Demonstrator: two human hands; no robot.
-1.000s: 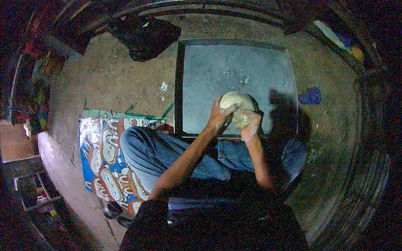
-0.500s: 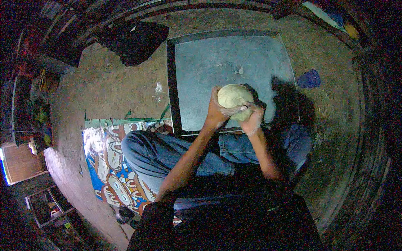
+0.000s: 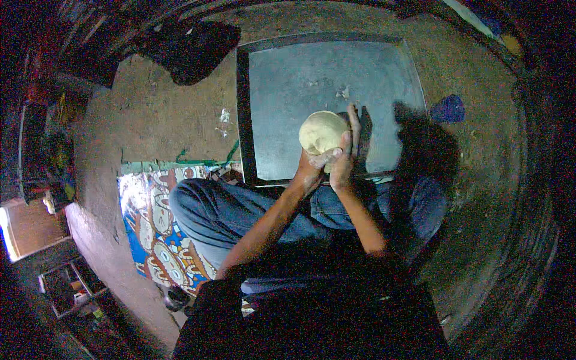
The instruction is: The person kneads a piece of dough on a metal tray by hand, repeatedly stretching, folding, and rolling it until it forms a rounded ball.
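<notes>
A smooth, pale ball of dough (image 3: 321,130) is held up over the near part of a grey board (image 3: 282,78) with a dark raised rim. My left hand (image 3: 310,166) is closed around the dough from below and the left, its fingers mostly hidden. Against the dough's right side rests my right hand (image 3: 344,159), fingers stretched out away from me and thumb beside the ball. The heels of both hands nearly meet, with a bit of dough showing between them. Small pale scraps (image 3: 342,92) lie on the board beyond the ball.
My crossed legs in blue jeans (image 3: 234,210) border the board's near edge. A dark blue cup-like container (image 3: 448,109) is on the floor at right, a black bag (image 3: 201,54) at far left. A cartoon-patterned mat (image 3: 162,234) lies left of my legs.
The dough and both hands have shifted slightly left in view. My right hand's fingers, bent around the dough before, are now straightened along its right side.
</notes>
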